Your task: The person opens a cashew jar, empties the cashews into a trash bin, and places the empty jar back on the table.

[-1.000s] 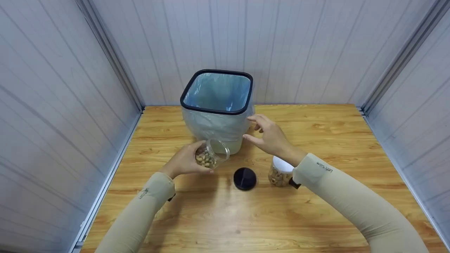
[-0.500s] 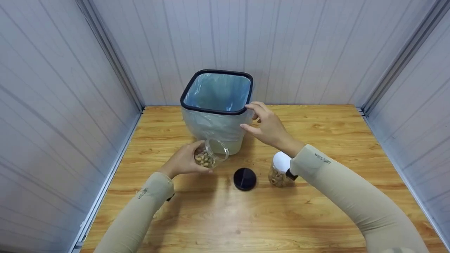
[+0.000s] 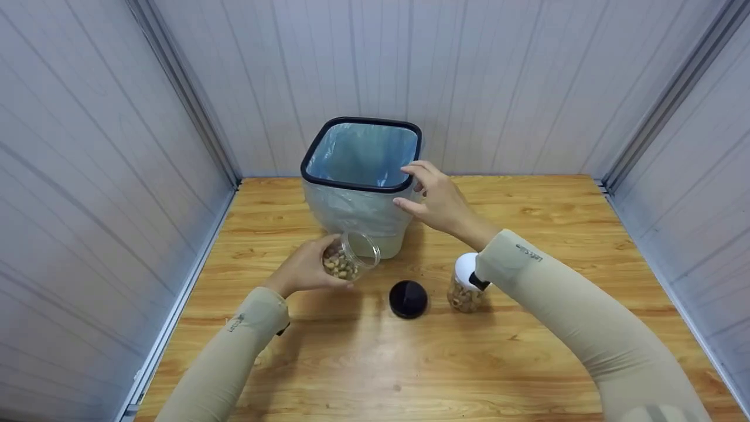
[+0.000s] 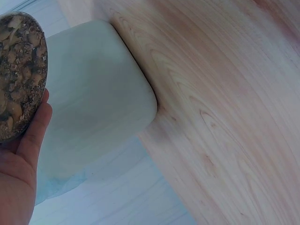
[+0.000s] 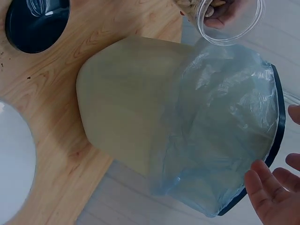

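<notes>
Grips an open clear jar (image 3: 350, 258) in the left hand (image 3: 307, 266), with thumb and fingers curled round its side near the base. Holds it off the desk (image 3: 480, 375), just in front of the bin (image 3: 389, 247), slanted, with the mouth toward the right. Has inside it a mix of pale and brownish nuts (image 3: 339, 265), gathered toward the base, and dark crumbs among them in the left wrist view. Cannot tell jar and bin as touching or apart. Has the right hand (image 3: 442, 203) at the near right corner of the bin, with fingers loosely bent, thumb well apart from them, and nothing in hold. Overlaps the black rim (image 3: 351, 186) with the fingertips in the head view, but cannot tell contact from a narrow gap. Has the bin standing upright toward the back, lined with a thin bluish bag (image 3: 351, 205) folded down outside over the upper wall, with the pale lower wall bare. Has a round black lid (image 3: 408, 299) lying on the desk, nearer than the bin and to the right of the held jar. Has farther right an upright second jar (image 3: 464, 299) of nuts under a white top (image 3: 466, 268), partly covered by the right sleeve (image 3: 568, 310). Has pale ribbed panels (image 3: 381, 58) behind.
</notes>
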Tool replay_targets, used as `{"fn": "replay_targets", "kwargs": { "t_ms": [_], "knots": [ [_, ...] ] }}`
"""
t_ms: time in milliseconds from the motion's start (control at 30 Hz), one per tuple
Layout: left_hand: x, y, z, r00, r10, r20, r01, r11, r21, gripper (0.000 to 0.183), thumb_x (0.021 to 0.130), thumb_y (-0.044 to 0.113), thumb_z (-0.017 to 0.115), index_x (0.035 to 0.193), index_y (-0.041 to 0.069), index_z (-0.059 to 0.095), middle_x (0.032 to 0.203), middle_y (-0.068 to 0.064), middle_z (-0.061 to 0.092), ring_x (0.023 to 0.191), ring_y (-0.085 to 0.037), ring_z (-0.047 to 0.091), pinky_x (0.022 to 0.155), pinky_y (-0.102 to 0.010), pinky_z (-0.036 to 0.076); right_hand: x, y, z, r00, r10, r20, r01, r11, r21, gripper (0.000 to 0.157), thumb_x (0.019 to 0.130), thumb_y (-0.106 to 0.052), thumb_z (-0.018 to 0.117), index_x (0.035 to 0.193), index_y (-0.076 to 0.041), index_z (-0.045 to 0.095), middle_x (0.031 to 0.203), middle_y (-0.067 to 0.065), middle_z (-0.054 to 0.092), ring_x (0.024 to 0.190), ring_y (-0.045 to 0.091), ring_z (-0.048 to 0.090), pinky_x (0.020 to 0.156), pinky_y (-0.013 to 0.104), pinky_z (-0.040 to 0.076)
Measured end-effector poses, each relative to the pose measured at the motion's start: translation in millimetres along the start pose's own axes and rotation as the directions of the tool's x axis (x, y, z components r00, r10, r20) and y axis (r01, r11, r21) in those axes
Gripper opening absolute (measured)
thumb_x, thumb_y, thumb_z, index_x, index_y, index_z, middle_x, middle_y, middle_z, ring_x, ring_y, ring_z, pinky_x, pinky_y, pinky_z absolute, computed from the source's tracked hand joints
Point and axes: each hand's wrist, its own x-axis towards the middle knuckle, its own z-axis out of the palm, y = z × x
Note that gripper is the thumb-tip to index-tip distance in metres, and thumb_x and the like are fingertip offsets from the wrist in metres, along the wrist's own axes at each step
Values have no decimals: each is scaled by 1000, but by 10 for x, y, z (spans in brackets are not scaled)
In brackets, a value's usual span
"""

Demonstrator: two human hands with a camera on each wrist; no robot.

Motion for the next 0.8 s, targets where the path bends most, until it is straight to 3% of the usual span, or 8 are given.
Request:
{"fn": "replay_targets", "kwargs": {
  "t_ms": [133, 333, 800],
  "knots": [
    [4, 9, -8, 1000, 0, -4, 0, 1000, 9, 99, 68, 37, 103, 150, 2, 59, 128, -10, 74, 114, -25, 70, 104, -48, 58, 29, 5, 27, 1000, 8, 9, -8, 1000, 15, 56, 100, -24, 80, 146, 3, 62, 150, 22, 61, 104, 37, 71, 92, 53, 62],
    [5, 24, -6, 1000, -1, -12, 2, 1000, 22, 100, 68, 33, 104, 151, 2, 58, 131, -12, 73, 116, -27, 70, 106, -51, 58, 84, -5, 71, 999, 30, 31, -30, 999, 29, 52, 101, -24, 79, 145, 1, 64, 148, 19, 63, 100, 33, 71, 91, 47, 63],
    [12, 37, -21, 1000, 1, -8, -1, 1000, 9, 101, 68, 38, 104, 150, 0, 58, 130, -12, 73, 116, -27, 70, 107, -51, 58, 158, 48, 173, 997, 67, 34, -70, 993, 94, 39, 103, -23, 76, 132, 2, 71, 128, 19, 71, 98, 31, 70, 89, 43, 61]
  ]
}}
